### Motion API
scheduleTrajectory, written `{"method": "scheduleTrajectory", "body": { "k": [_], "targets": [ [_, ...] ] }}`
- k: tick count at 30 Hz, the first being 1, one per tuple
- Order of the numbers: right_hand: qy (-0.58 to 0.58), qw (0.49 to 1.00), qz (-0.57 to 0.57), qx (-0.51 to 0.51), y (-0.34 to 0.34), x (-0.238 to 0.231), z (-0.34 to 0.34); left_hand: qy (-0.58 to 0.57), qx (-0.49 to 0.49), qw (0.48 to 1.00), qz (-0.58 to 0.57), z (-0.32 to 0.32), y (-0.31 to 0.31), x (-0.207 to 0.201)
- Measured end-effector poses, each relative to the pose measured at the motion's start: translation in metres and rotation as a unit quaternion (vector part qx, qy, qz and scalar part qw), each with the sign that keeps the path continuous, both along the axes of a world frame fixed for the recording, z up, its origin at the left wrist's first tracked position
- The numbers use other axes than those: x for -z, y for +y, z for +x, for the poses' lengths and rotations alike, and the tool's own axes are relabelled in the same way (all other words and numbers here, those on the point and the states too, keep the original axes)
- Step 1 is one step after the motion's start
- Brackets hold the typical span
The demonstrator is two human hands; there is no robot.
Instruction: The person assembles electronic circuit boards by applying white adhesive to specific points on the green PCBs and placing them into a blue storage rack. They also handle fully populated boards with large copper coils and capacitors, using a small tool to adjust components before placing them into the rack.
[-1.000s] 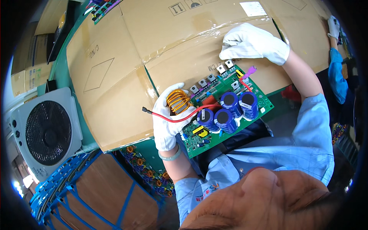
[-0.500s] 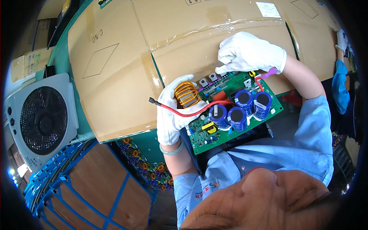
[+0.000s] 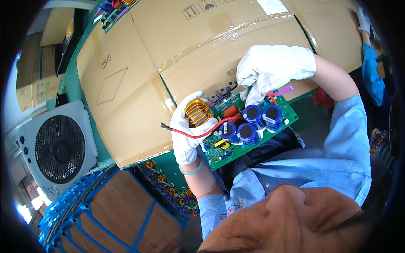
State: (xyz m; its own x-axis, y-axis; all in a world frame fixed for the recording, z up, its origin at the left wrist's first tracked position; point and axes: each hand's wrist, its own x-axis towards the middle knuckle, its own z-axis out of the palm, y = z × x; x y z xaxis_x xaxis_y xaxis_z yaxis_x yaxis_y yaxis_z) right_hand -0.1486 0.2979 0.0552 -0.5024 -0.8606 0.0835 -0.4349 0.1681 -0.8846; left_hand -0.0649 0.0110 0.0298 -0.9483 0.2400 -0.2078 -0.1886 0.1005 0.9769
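A green circuit board (image 3: 236, 152) is held tilted in front of me. My left hand (image 3: 184, 141), in a white glove, is closed around its left end beside a copper-wound coil (image 3: 198, 113). A thick red wire (image 3: 195, 136) crosses over that hand. Several blue capacitors (image 3: 247, 134) stand on the near side of the board. My right hand (image 3: 272, 67), also gloved, has its fingers bent down onto the board's far side, by the small black transistors (image 3: 222, 91). What its fingertips pinch, if anything, is hidden. A purple-tipped red wire (image 3: 284, 90) lies just under its wrist.
Flattened cardboard (image 3: 126, 118) covers the bench beyond the board. A grey box fan (image 3: 61, 145) stands at the left. Another populated board (image 3: 116, 14) lies at the far left. Coiled parts (image 3: 168, 185) sit below the bench edge. A co-worker's gloved hand (image 3: 363, 21) shows at the far right.
My right hand has moved from the board's far edge inward over its components, fingers pointing down. My left hand keeps its hold. The whole view has shifted slightly.
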Motion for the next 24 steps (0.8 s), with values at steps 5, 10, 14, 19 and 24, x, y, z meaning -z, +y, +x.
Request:
{"method": "scheduleTrajectory", "body": {
  "k": [5, 10, 14, 19, 24],
  "targets": [
    [0.026, 0.997, 0.06, 0.051, -0.009, -0.005, 0.012, -0.009, -0.001, 1.0, 0.016, 0.0, -0.004, 0.002],
    [0.13, 0.984, 0.094, 0.073, -0.009, -0.005, 0.026, 0.032, 0.016, 0.999, -0.02, 0.005, -0.005, 0.002],
    [0.186, 0.971, 0.075, 0.13, -0.006, 0.004, 0.04, 0.022, 0.012, 1.0, 0.001, 0.007, -0.005, 0.006],
    [0.2, 0.963, 0.091, 0.158, -0.007, 0.005, 0.044, 0.003, 0.01, 1.0, 0.004, 0.006, -0.006, 0.003],
    [0.175, 0.969, 0.103, 0.143, -0.005, 0.0, 0.036, 0.002, -0.009, 1.0, 0.019, 0.006, -0.004, 0.006]
  ]
}}
